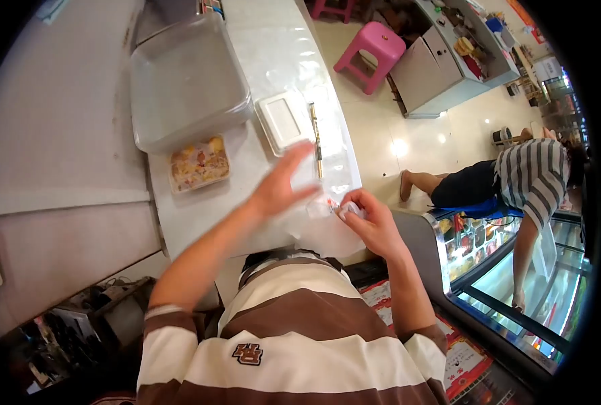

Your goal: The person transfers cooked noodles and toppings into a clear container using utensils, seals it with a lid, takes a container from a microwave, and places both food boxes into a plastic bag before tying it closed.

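My right hand [373,219] pinches the top of a thin, see-through plastic bag [324,233] at the table's near edge. Red print shows on the bag beside my fingers. My left hand [283,185], blurred by motion, is just left of the bag with thumb and fingers apart and nothing visible in it. Beyond its fingertips sits a closed white rectangular container [284,121]. A thin dark-and-gold stick, perhaps a pen [316,140], lies to the right of that container. Farther left stands a clear tub of yellowish and brown food [200,164].
A large translucent plastic bin [189,81] stands at the table's far left, by the wall. Past the right edge are a pink stool [371,54] and a grey cabinet [442,61]. At right, a person in a striped shirt [533,172] reaches into a glass-topped display freezer [509,283].
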Demonstrator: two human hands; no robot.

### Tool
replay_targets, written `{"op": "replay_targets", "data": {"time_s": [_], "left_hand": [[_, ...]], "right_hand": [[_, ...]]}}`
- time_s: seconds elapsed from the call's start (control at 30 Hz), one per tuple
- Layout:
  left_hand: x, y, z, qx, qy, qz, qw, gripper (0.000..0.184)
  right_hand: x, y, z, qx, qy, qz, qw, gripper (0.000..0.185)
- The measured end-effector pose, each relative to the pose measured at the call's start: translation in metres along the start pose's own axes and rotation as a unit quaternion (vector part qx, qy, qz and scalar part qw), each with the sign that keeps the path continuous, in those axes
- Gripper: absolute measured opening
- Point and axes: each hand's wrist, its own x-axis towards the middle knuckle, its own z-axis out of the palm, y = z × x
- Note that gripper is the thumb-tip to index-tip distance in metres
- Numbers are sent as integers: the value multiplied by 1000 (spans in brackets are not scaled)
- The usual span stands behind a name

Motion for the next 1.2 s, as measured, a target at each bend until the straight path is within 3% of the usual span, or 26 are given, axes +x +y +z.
{"op": "replay_targets", "data": {"time_s": [0.03,0.1,0.13,0.2,0.23,0.37,0.47,0.57,0.67,0.7,0.8,0.83,0.9,0.93,1.0,1.03,1.07,1.13,1.2], "left_hand": [[-14,37,9,-48,16,8,999,57],[-31,53,17,46,-31,-128,990,42],[-36,55,17,94,-49,-196,975,34],[-50,44,1,90,65,-226,968,25],[-57,42,-9,89,118,-237,960,21],[-79,55,-30,277,-6,-368,888,13],[-92,64,-40,400,-16,-332,854,20],[-81,98,-32,447,171,-59,876,43],[-79,73,-20,349,67,-108,928,51],[-79,63,-16,316,-2,-265,911,49],[-89,43,-27,384,72,-229,892,35],[-91,44,-30,416,44,-252,873,27],[-91,56,-28,491,76,-132,858,33],[-89,64,-27,526,93,-70,842,35],[-86,79,-7,348,71,129,926,29],[-83,79,5,282,-9,66,957,24],[-83,63,11,287,-36,-60,955,23],[-78,16,15,282,-88,-304,906,21],[-82,-7,-7,296,-86,-323,895,25]], "right_hand": [[7,-2,1,-10,-7,-22,1000,13],[20,-4,4,11,-44,-48,998,17],[24,-5,2,-129,-33,-97,986,19],[32,-6,2,-391,-4,-194,900,23],[39,10,-1,-427,44,-209,879,28],[62,32,-4,-514,54,-166,840,23],[69,16,8,-531,8,-19,847,24],[72,25,16,-390,7,-103,915,29],[73,22,28,-237,-149,-167,945,34],[73,23,30,-261,-138,-168,940,33],[67,28,29,-332,-99,-158,924,32],[66,29,29,-366,-107,-108,918,31],[70,27,34,-430,-127,-10,894,29],[71,28,35,-407,-121,-22,905,29],[68,34,40,-359,-110,-39,926,28],[63,36,44,-326,-125,-53,936,28],[61,36,48,-294,-138,-73,943,29],[65,29,54,-276,-180,-70,942,31],[60,17,55,-297,-237,-8,925,35]]}}
